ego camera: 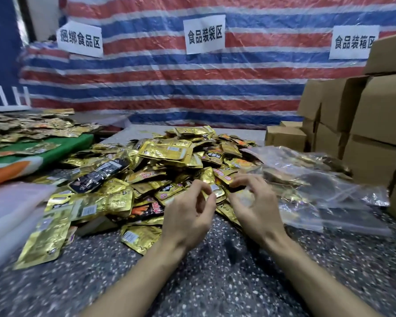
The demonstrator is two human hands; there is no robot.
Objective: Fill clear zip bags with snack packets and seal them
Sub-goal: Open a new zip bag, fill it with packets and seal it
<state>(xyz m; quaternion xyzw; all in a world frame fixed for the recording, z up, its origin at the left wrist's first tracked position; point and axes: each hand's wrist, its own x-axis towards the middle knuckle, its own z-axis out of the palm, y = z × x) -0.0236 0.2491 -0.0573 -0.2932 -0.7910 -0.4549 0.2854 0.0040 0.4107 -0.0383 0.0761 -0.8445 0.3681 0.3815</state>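
Both hands are hovering at the near edge of a big heap of gold snack packets (165, 154), which is lying on the speckled tabletop (215, 282). The left hand (188, 216) is curling its fingers loosely and is holding nothing. The right hand (254, 207) is bending its fingers down toward the packets; because of blur I cannot tell if it is gripping one. Filled clear zip bags (311, 186) are lying just to its right, near stacked cardboard boxes (375, 120).
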